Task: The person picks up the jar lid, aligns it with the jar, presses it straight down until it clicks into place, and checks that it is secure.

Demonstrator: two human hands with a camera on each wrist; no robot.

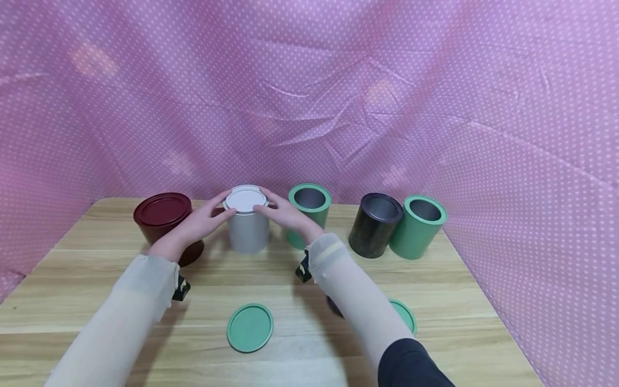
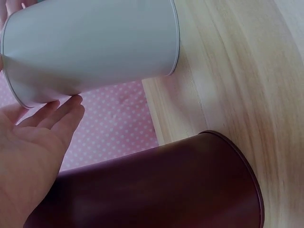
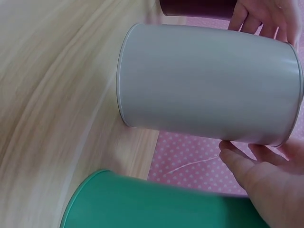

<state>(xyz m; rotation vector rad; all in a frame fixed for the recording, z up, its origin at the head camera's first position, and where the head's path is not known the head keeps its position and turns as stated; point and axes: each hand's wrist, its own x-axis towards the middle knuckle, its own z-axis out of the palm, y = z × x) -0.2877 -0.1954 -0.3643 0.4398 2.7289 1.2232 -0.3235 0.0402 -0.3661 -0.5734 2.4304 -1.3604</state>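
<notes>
A light grey can [image 1: 249,234] with a white lid [image 1: 246,199] on its top stands upright at the back of the table. My left hand [image 1: 200,219] holds it from the left, thumb at the lid's front edge and fingers along the side. From the right, my right hand [image 1: 292,216] holds the same can in a similar way. The left wrist view shows fingertips [image 2: 71,107] touching the can's wall near the top. In the right wrist view, fingers [image 3: 235,161] touch the opposite side.
Beside my left wrist stands a dark red lidded can [image 1: 163,210]. Right of the grey can are an open green can [image 1: 309,215], an open black can [image 1: 369,234] and another green can [image 1: 416,236]. Green lids [image 1: 250,328] lie in front; my right forearm partly hides a dark round piece [image 1: 333,307].
</notes>
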